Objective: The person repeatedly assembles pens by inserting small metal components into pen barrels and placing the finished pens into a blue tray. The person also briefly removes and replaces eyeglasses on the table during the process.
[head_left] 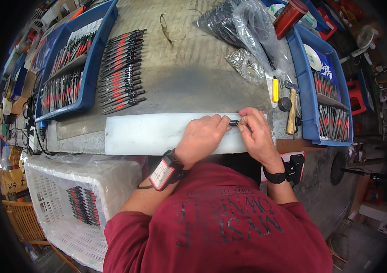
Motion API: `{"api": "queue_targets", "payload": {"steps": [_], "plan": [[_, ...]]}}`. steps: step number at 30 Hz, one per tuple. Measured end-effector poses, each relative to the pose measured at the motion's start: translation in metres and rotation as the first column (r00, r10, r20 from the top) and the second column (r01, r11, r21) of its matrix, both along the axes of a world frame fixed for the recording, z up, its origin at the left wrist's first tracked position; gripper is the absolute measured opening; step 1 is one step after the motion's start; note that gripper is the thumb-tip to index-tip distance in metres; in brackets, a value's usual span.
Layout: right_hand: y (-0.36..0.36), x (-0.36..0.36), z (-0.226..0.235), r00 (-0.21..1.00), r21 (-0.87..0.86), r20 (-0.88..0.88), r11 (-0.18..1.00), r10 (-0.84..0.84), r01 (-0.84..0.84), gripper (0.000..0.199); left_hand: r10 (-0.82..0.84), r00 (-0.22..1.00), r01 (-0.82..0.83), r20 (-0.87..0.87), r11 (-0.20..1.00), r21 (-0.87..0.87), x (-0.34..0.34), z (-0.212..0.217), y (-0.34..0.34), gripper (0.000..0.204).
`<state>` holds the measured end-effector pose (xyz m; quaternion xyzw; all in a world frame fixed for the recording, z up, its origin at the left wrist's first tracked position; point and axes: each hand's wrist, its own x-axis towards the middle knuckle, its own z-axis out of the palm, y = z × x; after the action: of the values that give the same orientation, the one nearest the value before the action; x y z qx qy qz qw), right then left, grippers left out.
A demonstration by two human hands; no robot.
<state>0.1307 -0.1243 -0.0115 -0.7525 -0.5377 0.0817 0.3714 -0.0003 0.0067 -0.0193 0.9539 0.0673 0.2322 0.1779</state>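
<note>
Over the white board (143, 134) along the table's near edge, my two hands meet. Between their fingertips shows a short black piece (233, 123), part of something mostly covered by the fingers; its kind cannot be made out. My left hand (203, 135) is closed round one end of it, knuckles up. My right hand (256, 134) pinches at the other end with thumb and fingers. Beyond the board to the left lies a row of slim black tools with red middles (123, 68), side by side on the table.
Blue trays (86, 98) (309, 116) of similar tools flank me. At the right lie a hammer (292, 111), a yellow-handled tool (275, 90), and clear bags (252, 36). Glasses (168, 32) lie at the back. A lined white basket (95, 175) stands below left, holding more tools.
</note>
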Motion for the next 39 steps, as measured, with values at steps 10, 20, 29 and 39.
{"api": "queue_targets", "payload": {"steps": [10,20,29,39], "plan": [[0.003,-0.006,0.003,0.988,-0.045,0.145,0.997,-0.051,0.058,0.005,-0.016,1.0,0.016,-0.011,1.0,0.019,0.0,-0.002,0.0,0.013],[0.005,-0.007,0.001,0.975,-0.034,0.214,0.997,-0.066,0.075,0.006,-0.006,1.0,0.006,0.019,1.0,0.016,0.001,-0.004,0.0,0.013],[0.006,-0.002,0.0,0.985,-0.037,0.164,0.998,-0.053,0.06,0.012,-0.009,0.998,0.011,0.056,0.999,-0.033,0.002,-0.008,0.002,0.015],[0.003,0.012,0.004,0.997,-0.004,-0.076,1.0,-0.026,0.026,0.02,0.022,0.999,-0.016,0.044,0.992,-0.124,0.001,-0.009,0.003,0.014]]}}
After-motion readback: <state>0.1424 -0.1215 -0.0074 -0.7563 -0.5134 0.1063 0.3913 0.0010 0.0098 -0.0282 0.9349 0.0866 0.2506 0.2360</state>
